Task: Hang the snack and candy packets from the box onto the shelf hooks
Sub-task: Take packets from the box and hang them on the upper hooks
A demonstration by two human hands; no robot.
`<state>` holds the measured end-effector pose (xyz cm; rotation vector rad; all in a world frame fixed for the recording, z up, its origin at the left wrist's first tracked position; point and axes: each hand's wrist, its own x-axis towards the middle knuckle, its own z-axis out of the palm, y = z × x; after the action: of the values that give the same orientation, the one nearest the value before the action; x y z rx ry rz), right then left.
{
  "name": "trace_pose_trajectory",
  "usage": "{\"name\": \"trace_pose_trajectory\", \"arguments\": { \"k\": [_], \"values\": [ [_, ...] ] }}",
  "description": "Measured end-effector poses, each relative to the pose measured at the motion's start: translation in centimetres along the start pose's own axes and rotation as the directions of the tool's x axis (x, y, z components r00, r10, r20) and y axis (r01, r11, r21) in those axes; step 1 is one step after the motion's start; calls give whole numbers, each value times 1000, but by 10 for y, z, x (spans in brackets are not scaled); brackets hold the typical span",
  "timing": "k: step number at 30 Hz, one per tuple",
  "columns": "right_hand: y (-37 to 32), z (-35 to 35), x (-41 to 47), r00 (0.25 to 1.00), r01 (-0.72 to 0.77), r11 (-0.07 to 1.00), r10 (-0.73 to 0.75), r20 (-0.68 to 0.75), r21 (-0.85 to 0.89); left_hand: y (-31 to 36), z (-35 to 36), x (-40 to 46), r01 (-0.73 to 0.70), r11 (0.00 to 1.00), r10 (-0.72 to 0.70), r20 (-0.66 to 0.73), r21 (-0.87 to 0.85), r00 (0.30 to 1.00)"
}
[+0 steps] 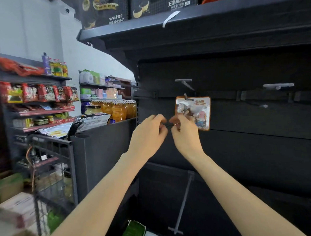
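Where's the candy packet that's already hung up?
In the head view, right of centre: the candy packet hangs on a hook on the dark back panel, just above and behind the right hand.
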<state>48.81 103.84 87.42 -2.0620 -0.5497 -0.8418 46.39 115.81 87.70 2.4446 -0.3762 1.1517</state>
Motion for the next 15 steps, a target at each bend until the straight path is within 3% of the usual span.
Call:
{"name": "trace_pose_trajectory", "arguments": {
  "k": [4, 8, 15],
  "values": [
    [-37, 39, -29, 984, 0, 989, -28, 179, 151, -41, -32, -51, 141, 990, -141, -63, -13, 988],
    [-77, 100, -68, 928, -103, 951, -14, 371, 293, -101, -67, -113, 344, 939, -344, -76, -13, 936],
    [-123, 251, -155, 740, -235, 946, 26, 672, 222, -220, -112, -233, 682, 730, -683, 6, 39, 731]
  ]
}}
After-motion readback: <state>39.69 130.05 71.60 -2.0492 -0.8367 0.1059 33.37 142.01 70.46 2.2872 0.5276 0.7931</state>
